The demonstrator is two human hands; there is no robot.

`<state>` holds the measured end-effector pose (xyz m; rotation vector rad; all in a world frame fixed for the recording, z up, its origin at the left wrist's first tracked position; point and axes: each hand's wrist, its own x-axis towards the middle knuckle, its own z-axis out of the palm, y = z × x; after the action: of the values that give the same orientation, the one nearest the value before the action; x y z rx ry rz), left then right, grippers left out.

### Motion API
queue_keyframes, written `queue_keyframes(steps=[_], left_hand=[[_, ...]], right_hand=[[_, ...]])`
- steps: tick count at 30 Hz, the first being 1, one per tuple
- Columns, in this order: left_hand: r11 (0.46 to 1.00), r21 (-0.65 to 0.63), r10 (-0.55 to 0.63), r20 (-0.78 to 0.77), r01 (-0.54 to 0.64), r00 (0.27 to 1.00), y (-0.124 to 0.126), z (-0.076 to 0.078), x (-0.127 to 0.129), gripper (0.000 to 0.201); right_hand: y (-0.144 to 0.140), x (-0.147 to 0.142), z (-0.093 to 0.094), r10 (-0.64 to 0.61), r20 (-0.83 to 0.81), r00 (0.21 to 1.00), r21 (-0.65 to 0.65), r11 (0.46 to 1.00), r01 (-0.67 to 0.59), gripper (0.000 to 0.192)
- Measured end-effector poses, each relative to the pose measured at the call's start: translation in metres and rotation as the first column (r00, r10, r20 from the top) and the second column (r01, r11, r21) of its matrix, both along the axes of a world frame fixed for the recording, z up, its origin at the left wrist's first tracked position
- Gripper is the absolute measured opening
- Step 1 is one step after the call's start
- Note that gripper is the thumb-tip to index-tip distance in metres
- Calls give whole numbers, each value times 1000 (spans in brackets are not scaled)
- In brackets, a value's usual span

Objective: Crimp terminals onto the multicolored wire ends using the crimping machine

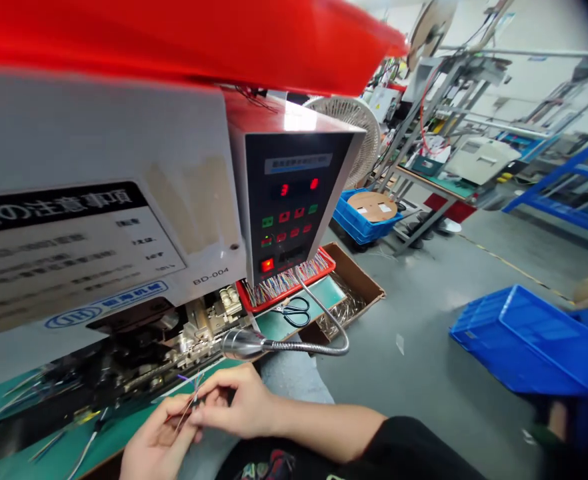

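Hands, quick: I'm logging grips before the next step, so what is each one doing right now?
Left hand: closed, pinching the thin wires at their lower part.
Right hand: closed, fingertips pinched on the same wires.

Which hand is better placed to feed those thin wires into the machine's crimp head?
Probably the right hand: it pinches the thin wires at their upper part, nearer the crimp head. The left hand holds them lower, nearer the body.

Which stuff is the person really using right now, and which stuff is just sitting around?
In use:
left hand
right hand
thin wires pinched between both hands
machine just behind them
gooseneck lamp

Just lying about:
scissors
red tray of coloured wires
cardboard box
blue crate
fan
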<state>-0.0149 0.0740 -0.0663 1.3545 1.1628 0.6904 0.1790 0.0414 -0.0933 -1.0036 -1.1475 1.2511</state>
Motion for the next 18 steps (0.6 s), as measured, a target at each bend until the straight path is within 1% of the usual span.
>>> queue_keyframes(steps=[2, 5, 9, 11, 14, 16, 18], left_hand=[[1000, 11, -22, -21, 22, 1000, -1, 0, 2, 62], [999, 42, -10, -49, 12, 999, -4, 3, 6, 59], [995, 97, -17, -66, 23, 998, -11, 11, 14, 47], [984, 172, -20, -92, 36, 996, -15, 16, 19, 40], [943, 332, 38, -119, 4, 992, -19, 22, 26, 32], [907, 420, 96, -133, -31, 987, -19, 23, 30, 27], [876, 480, 131, -163, -37, 978, -20, 24, 33, 26]], right_hand=[[-2, 3, 2, -12, 8, 1000, -22, 1000, 12, 66], [-5, 12, 12, -45, 56, 997, -22, 999, 46, 58], [-10, 24, 28, -43, 68, 997, -83, 995, 49, 50], [-12, 30, 34, -56, 88, 995, -124, 990, 67, 46], [-11, 39, 36, -95, 57, 994, -172, 980, 104, 41], [-9, 43, 34, -82, 39, 996, -198, 976, 88, 43], [-6, 44, 34, -45, 22, 999, -202, 978, 48, 43]])
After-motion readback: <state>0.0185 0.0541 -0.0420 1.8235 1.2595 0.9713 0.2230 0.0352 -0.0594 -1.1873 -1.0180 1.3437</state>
